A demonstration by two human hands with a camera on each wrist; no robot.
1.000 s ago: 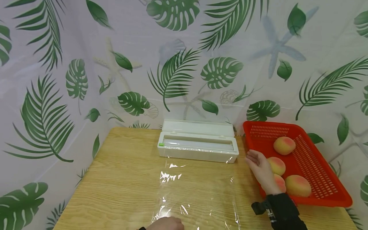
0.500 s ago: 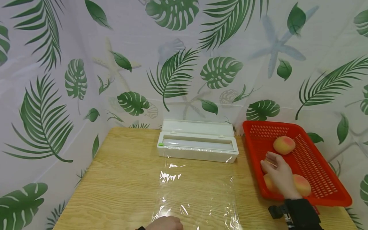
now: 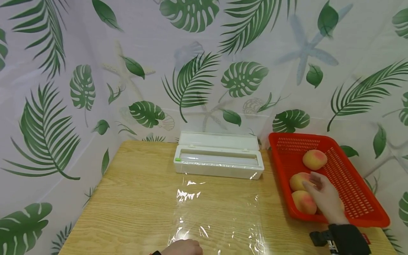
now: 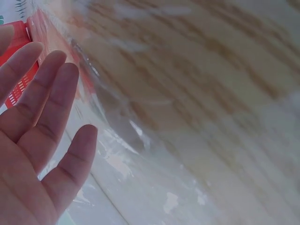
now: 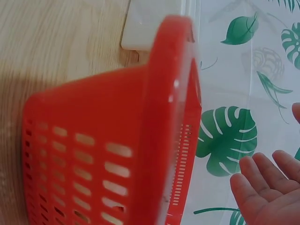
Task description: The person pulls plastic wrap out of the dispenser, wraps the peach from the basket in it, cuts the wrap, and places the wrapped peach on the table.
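Note:
Four-sided and red, a plastic basket (image 3: 278, 166) stands at the right with several peaches inside. My right hand (image 3: 328, 200) hovers over it, fingers loosely bent and holding nothing. One peach (image 3: 298, 181) lies just left of the fingers, with another peach (image 3: 302, 202) nearer me; a third is mostly hidden behind the hand. The far peach (image 3: 315, 159) sits apart. A sheet of clear plastic wrap (image 3: 220, 209) spreads over the table toward me. At its near end is my left hand (image 3: 183, 247), whose relaxed, extended fingers (image 4: 56, 103) show beside the wrap in the left wrist view.
At the table's back stands a white wrap dispenser box (image 3: 220, 170), lid raised, with a roll (image 3: 220, 159) inside and the wrap drawn out over its front edge. Behind the wooden table (image 3: 137, 191) hangs a leaf-patterned cloth (image 3: 204, 71). The basket's wall (image 5: 93, 108) rises beside the right hand.
My right hand has moved right from the basket's left edge, across the peaches, uncovering two of them and covering another. The left hand and the wrap stay about where they were.

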